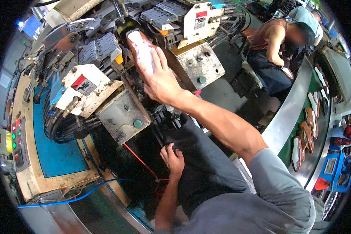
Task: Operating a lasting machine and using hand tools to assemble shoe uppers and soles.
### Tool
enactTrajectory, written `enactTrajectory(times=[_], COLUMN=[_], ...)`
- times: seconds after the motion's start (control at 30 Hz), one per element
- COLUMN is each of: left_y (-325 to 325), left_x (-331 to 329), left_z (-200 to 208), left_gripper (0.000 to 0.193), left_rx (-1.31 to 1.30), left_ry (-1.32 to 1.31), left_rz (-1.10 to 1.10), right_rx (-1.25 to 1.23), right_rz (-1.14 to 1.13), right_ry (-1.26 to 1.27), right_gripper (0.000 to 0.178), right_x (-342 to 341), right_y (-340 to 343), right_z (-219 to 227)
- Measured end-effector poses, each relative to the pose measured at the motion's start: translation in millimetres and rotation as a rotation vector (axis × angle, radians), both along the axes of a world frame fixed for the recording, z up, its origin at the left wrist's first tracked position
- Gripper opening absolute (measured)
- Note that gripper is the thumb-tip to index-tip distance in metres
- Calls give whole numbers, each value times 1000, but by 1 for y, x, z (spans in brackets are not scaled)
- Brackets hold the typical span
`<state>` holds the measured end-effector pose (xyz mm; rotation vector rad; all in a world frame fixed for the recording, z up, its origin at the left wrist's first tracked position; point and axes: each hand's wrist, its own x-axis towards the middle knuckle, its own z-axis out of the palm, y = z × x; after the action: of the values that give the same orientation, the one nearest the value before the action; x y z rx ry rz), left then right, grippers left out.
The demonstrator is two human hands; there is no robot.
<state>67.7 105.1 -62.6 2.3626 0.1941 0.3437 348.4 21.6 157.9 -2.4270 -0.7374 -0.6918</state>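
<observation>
My right hand point(162, 80) reaches far forward, its fingers laid over the near part of a brown shoe point(141, 48) and its palm at the shoe's end. The shoe's pale, whitish underside faces up and its far end points into the machine point(123, 29). My left hand point(172, 159) hangs low beside my dark-trousered leg, fingers loosely bent and a little apart, with nothing visible in it. Two metal control boxes point(123, 117) point(201, 66) with green buttons flank the shoe.
A button panel point(19, 144) and a blue machine surface point(62, 144) stand at left. Along the right, a green conveyor point(288, 146) carries several brown shoes point(308, 128). Another person point(271, 50) bends over a shoe at the far right. Hoses point(56, 124) and a blue cable point(80, 197) run near the machine.
</observation>
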Motion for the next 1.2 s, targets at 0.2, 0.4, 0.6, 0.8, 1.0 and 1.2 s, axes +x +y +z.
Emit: enactTrajectory(times=[0.2, 0.4, 0.6, 0.8, 1.0, 1.2], left_y=[-2, -3, -8, -8, -10, -6], left_x=[9, 18, 24, 19, 14, 14], left_z=[2, 0, 2, 4, 6, -1], left_gripper=[41, 49, 49, 48, 45, 42], left_rx=[3, -1, -47, -35, -29, 44], left_ry=[67, 73, 96, 86, 105, 41], left_rz=[-21, -36, -70, -83, -74, -107], right_rx=[-46, -84, -14, -5, 134, 327], right_rz=[-14, -39, -28, -26, 46, 165], right_ry=[57, -56, 1, 32, -20, 65], right_gripper=[90, 83, 75, 57, 59, 67], right_x=[73, 88, 84, 89, 70, -86], right_y=[32, 39, 39, 44, 30, -70], right_z=[22, 32, 54, 68, 57, -68])
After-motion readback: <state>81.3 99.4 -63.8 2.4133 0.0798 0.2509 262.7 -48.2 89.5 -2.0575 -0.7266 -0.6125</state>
